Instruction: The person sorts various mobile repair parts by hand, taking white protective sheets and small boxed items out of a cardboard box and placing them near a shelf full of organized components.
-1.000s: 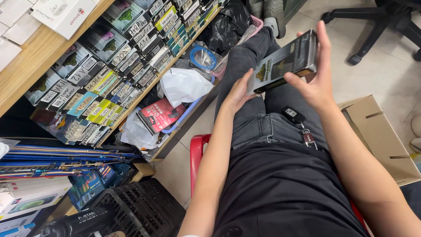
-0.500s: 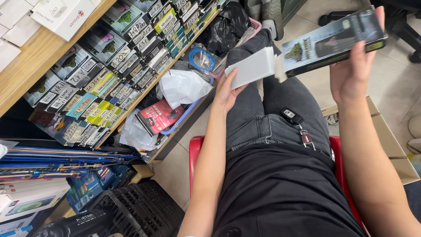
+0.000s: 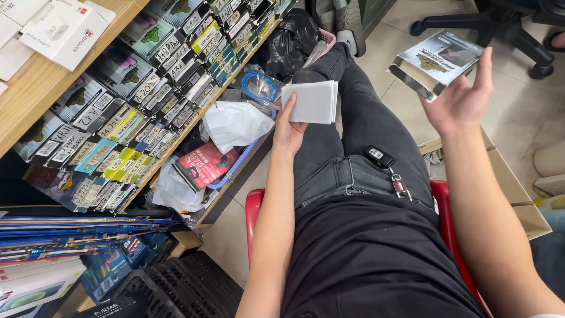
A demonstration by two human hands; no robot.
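Person seated on red chair. Left hand: grip closed on white sleeve stack, held above left thigh. Right hand: fingers spread, printed flat box at its fingertips, apparently loose, over floor. Shelf of packaged boxes at left.

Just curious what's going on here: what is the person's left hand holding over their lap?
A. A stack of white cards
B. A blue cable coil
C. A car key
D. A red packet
A: the left hand grips a stack of white cards; the blue cable coil and red packet lie on the shelf.
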